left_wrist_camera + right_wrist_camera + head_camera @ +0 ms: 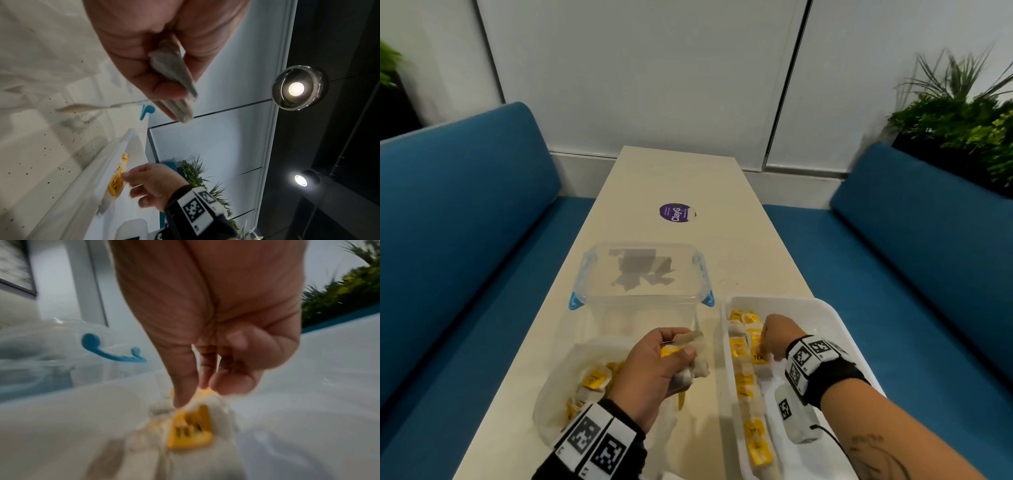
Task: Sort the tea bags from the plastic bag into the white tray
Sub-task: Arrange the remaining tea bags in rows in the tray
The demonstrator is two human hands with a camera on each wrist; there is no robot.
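Over the shallow white plastic tray, right hand pinches a yellow-tagged tea bag while left hand clutches several bags; strings may tangle, dragging placed rows.

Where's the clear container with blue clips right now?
In the head view the clear container sits mid-table, just beyond the plastic bag and left of the white tray's far corner.

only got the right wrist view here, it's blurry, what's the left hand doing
Observer: The left hand grips a bunch of tea bags above the plastic bag.
Operator: any left in that bag
Observer: Yes, several yellow-tagged ones show through it.
Operator: how's the tray filling
Observer: A column of tea bags runs along the left side of the white tray; the right hand reaches down to it near the far end.
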